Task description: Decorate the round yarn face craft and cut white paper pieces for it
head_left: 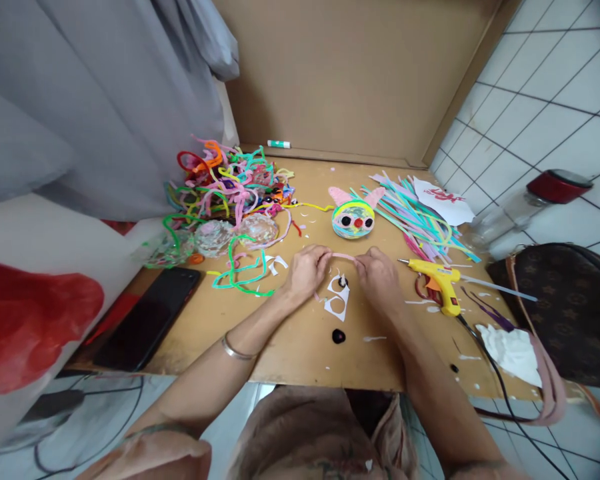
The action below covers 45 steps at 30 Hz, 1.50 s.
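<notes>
A pink pipe cleaner (343,256) stretches between my two hands, just above the table. My left hand (307,270) pinches its left end, while the fingers of my right hand (377,273) are closed on the other end. Behind them sits a round animal head (353,219) with pink ears, black eyes and a red nose; a yellow pipe cleaner (313,206) runs out from its left side. Below my hands lie a white paper scrap (337,305) with round holes cut in it and a small black round piece (339,336).
A tangled heap of coloured pipe cleaners (230,183) and clear balls (214,237) fill the left. Straight pipe cleaners (410,210), a yellow glue gun (443,283), a bottle (525,200) and a brown bag (563,313) are on the right. A phone (150,317) lies front left.
</notes>
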Motion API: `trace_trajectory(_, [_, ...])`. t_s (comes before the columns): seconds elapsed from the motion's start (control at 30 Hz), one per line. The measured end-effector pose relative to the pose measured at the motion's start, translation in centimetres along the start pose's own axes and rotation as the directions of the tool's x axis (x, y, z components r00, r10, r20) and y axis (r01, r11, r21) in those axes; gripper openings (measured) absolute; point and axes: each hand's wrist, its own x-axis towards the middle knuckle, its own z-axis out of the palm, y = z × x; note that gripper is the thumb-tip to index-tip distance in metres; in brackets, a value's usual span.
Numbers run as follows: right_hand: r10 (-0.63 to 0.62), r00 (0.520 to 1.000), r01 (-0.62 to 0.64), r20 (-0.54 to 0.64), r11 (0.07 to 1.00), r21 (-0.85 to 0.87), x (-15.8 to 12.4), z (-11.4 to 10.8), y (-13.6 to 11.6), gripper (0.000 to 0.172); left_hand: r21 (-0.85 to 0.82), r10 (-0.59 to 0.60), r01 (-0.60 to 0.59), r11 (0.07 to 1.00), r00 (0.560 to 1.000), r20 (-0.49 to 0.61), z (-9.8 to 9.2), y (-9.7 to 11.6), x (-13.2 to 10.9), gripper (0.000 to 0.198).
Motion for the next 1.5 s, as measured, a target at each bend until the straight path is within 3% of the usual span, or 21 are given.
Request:
trace_trajectory(0.17, [0.046,0.998,-0.051,0.035,0.983,0.175,0.3,-0.2,0.0,0.027,0.069,0.059,-0.060,0.996,0.998,0.020,0.1,-0.4,0.0,0.021])
trace_trajectory(0.3, [0.103,0.995,-0.102,0.021,0.911,0.399,0.6,-0.4,0.1,0.021,0.086,0.075,-0.079,0.993,0.996,0.049,0.2,-0.7,0.0,0.022])
trace_trajectory(0.47, [0.227,0.939,-0.343,0.257,0.635,0.692,0.6,-0.7,0.0,0.036,0.079,0.058,-0.065,0.995,0.994,0.088,0.0,0.0,0.1,0.020])
trace_trajectory(0.6, [0.255,0.889,-0.456,0.380,0.438,0.774,0.9,-1.1,-0.2,0.041,0.082,0.015,-0.022,0.996,0.996,0.093,-0.3,0.5,0.1,0.019])
trace_trajectory(0.7, [0.253,0.867,-0.497,0.429,0.367,0.787,1.0,-1.4,-0.5,0.042,0.082,-0.014,0.008,0.997,0.997,0.079,-0.4,0.6,0.1,0.019])
trace_trajectory(0.83, [0.236,0.866,-0.500,0.441,0.416,0.760,0.9,-1.4,-0.6,0.040,0.066,0.065,-0.063,0.996,0.997,-0.042,-0.4,0.5,0.2,0.014])
trace_trajectory(0.97, [0.208,0.912,-0.404,0.352,0.597,0.693,0.8,-0.8,-0.3,0.035,0.050,0.217,-0.212,0.976,0.969,-0.123,-0.1,0.6,0.0,0.019])
trace_trajectory(1.07, [0.140,0.969,-0.239,0.205,0.753,0.614,0.8,-0.3,0.1,0.031,0.066,0.270,-0.265,0.962,0.959,-0.086,0.3,0.7,-0.2,0.026])
trace_trajectory(1.13, [0.079,0.985,-0.154,0.152,0.797,0.584,0.8,-0.1,0.2,0.029,0.071,0.238,-0.235,0.969,0.971,-0.023,0.5,0.6,-0.2,0.025])
trace_trajectory(1.23, [0.045,0.989,-0.120,0.141,0.796,0.594,0.7,-0.2,0.1,0.027,0.060,0.126,-0.130,0.990,0.990,0.059,0.4,0.5,-0.2,0.024])
trace_trajectory(1.3, [0.086,0.984,-0.167,0.159,0.764,0.624,0.6,-0.4,0.0,0.029,0.093,0.081,-0.090,0.992,0.992,0.097,0.2,0.4,-0.1,0.026])
trace_trajectory(1.5, [0.245,0.938,-0.347,0.247,0.617,0.706,0.8,-1.4,-0.5,0.039,0.224,0.068,-0.099,0.969,0.987,0.142,-0.2,0.1,0.1,0.028])
